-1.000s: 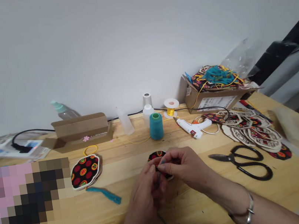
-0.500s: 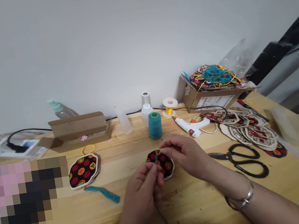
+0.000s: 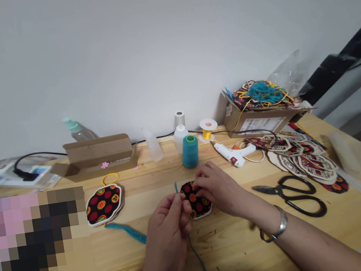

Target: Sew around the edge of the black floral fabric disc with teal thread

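Observation:
My left hand pinches a teal thread between thumb and forefinger. One short end sticks up above the fingertips, and a longer length hangs down toward the table's front edge. Just right of it lies a black ornament piece with red and orange flower patterns and a pale edge. My right hand is over that piece's upper right side, fingers bent together; whatever may be between them is hidden. Behind the hands stands a teal thread cone. Black-handled scissors lie open to the right.
At left is a stack of patterned pieces with a teal tassel. A cardboard tray, a white glue gun and a yellow cord spool sit behind. A full box and loose pieces are at right.
My left hand has shifted slightly left with the thread, whose short end now points up, clear of the piece. My right hand has come down lower over the piece. The view has shifted slightly.

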The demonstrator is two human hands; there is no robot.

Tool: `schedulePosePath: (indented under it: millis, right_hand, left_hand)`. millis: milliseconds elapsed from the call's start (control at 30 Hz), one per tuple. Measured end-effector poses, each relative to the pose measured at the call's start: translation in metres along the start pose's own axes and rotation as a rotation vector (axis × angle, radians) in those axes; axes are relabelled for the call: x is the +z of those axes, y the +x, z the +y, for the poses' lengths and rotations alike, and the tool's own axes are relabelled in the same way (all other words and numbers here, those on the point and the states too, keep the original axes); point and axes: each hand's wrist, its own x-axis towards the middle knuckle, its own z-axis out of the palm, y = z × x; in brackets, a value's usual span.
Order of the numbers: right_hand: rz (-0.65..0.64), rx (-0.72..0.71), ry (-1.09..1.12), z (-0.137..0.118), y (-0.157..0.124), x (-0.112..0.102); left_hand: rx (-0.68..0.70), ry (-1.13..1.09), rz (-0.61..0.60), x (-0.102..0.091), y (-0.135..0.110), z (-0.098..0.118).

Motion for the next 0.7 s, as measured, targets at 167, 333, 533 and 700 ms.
schedulePosePath:
  millis: [167,333,533,700]
  right_hand:
    - [-0.002,-0.011,0.059,0.001,0.000,0.004]
    - [0.114,0.126,0.390,0.001,0.003,-0.005]
    - [0.241,0.272,0.746,0.000,0.008,-0.040]
    - [0.394,0.246,0.992,-0.004,0.032,-0.075]
  left_hand:
    - [0.005,-0.002,-0.026,-0.002,0.001,-0.002]
    - [0.013,0.003,-0.030,-0.003,0.000,-0.001]
    - [-0.022,-0.007,-0.021,-0.002,0.001,-0.001]
    - [-0.038,-0.014,-0.048,-0.004,0.000,-0.005]
